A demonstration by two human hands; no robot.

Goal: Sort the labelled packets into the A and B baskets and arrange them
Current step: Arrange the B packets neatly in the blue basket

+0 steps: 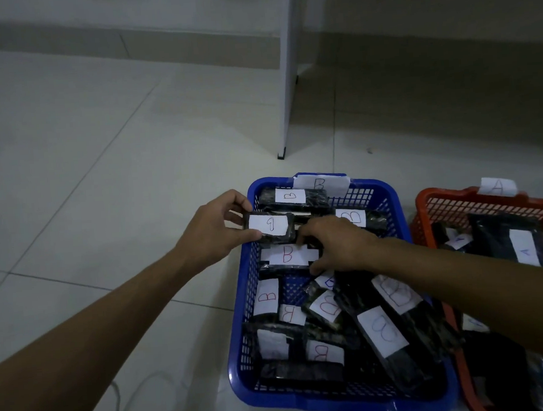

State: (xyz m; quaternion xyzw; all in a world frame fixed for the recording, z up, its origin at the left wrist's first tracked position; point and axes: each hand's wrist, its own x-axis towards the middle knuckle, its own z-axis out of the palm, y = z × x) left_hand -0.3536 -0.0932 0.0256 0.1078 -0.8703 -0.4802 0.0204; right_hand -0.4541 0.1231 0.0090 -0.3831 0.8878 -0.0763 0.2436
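Left hand (213,231) pinches a dark, white-labelled packet (270,226) at frame centre; right hand (337,244) grips another packet (287,256) in the blue basket (387,195); two baskets.

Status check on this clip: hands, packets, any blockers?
Left hand grips a labelled packet over the blue basket. Right hand rests on the packets inside. Nothing blocking.
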